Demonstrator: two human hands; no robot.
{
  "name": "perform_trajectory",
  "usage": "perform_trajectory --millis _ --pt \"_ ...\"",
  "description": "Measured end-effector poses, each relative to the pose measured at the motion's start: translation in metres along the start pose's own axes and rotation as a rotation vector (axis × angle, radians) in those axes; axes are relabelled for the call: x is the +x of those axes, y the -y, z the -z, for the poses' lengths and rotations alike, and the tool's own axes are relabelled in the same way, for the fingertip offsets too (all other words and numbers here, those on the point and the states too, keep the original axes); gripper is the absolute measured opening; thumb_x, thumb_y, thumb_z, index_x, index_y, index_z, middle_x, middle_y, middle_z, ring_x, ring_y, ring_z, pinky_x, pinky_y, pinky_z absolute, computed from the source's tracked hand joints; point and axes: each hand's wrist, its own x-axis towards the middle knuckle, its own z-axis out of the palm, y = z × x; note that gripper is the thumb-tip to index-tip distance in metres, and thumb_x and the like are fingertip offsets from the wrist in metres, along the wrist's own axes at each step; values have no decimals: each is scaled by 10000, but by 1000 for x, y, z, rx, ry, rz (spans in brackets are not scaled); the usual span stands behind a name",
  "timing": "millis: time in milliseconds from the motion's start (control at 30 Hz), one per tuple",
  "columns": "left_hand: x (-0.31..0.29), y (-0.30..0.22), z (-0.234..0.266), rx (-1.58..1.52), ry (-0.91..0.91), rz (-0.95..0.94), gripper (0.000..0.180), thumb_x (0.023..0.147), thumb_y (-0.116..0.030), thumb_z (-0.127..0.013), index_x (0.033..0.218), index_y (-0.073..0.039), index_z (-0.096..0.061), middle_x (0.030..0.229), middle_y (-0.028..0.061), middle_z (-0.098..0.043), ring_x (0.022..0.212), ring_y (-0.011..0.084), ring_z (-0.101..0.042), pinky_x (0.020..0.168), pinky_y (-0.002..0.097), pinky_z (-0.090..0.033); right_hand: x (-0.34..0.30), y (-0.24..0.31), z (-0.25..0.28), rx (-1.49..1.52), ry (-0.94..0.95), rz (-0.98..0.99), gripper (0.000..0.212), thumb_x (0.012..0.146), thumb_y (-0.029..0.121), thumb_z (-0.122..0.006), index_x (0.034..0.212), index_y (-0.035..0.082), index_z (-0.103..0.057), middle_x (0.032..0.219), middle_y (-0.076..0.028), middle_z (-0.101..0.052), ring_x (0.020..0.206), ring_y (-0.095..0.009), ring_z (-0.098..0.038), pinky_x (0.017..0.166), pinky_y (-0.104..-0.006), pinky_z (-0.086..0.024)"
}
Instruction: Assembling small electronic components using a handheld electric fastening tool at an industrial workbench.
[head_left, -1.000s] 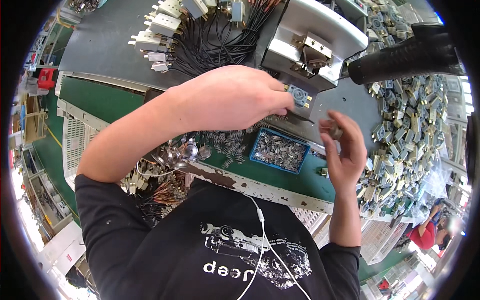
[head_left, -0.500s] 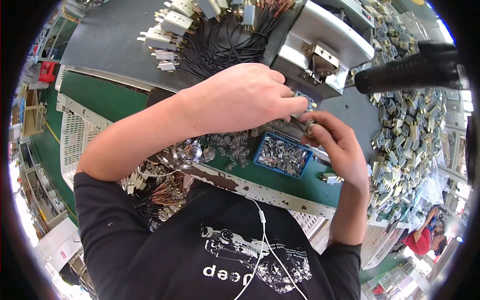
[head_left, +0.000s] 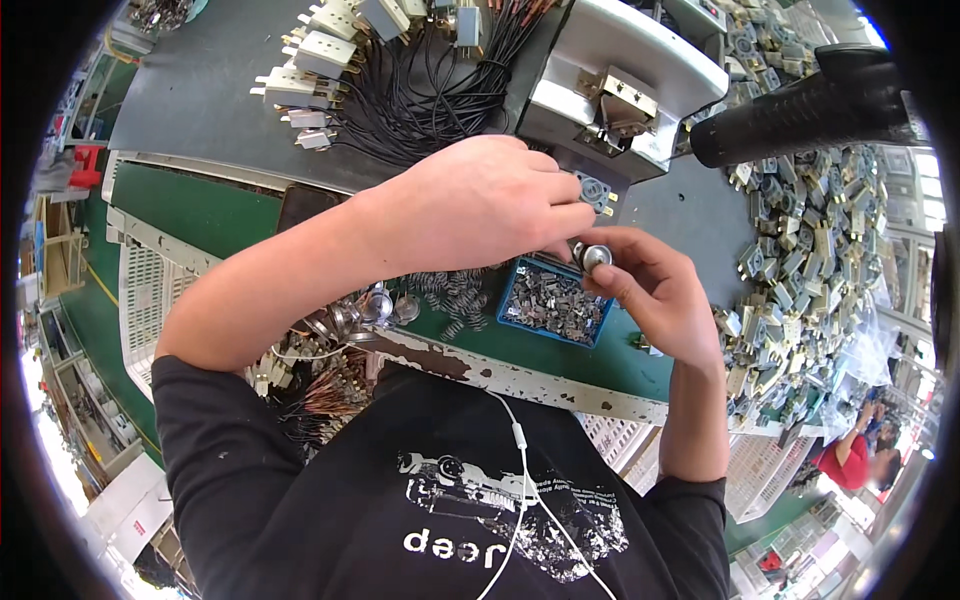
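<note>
My right hand (head_left: 655, 285) pinches a small round shiny metal cap (head_left: 596, 258) between thumb and fingers. Close against it, my left hand (head_left: 490, 205) is closed with its fingertips pointing down; whatever they grip is hidden behind the hand. Just beyond the fingers is a grey square plug housing (head_left: 595, 192) with brass prongs, partly covered by my left hand. Below both hands stands a blue tray (head_left: 550, 333) of small metal clips. Loose coil springs (head_left: 455, 300) lie to its left, with more round metal caps (head_left: 376, 304) farther left.
A metal bench fixture (head_left: 640, 50) stands at the far side. Plugs with black cables (head_left: 430, 105) lie left of it. A thick black tube (head_left: 800, 120) juts in from the right, over a big heap of plug housings (head_left: 800, 270). The worn bench edge (head_left: 520, 385) runs before me.
The round cap has turned so its shiny domed face shows more, and my hands have drawn closer together. More of the grey housing shows. The whole view has shifted slightly.
</note>
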Motion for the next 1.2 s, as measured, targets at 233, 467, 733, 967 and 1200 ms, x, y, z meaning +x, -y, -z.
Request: perform_trajectory --millis 233,467,733,967,1200 --pt "0 -7 18 -141 193 19 246 886 -267 -691 1086 -129 -651 738 75 -633 722 280 -682 625 404 -534 -10 -24 -2 -287 -304 174 419 997 21 -588 1411 6 -530 1170 -95 -663 976 -128 -615 879 -282 -502" --pt "23 10 25 -242 119 377 397 898 -276 -717 1264 -149 -629 800 96 -703 736 286 -689 650 376 -532 -13 -7 5 -306 -596 333 456 951 -6 -646 1396 21 -548 1193 -133 -673 951 -138 -635 887 -303 -509" --pt "30 25 3 -236 402 533 355 912 -377 -674 1231 -221 -664 933 101 -731 897 321 -704 805 450 -550 -1 57 41 -361 -814 1067 497 1009 32 -531 1467 -40 -350 1235 -238 -630 1062 -281 -661 841 -371 -544" --pt "26 36 -8 -207 358 443 353 906 -358 -685 1238 -237 -682 956 98 -736 890 315 -702 796 420 -559 44 79 60 -184 -865 1052 406 928 -57 -591 1318 -68 -477 1129 -210 -637 1028 -300 -651 808 -440 -535" --pt "26 39 -9 -232 355 430 360 901 -350 -693 1237 -220 -681 952 92 -739 881 318 -706 793 422 -559 50 83 48 -42 -794 1081 303 928 -17 -630 1206 -81 -530 985 -195 -645 867 -265 -641 713 -399 -534"
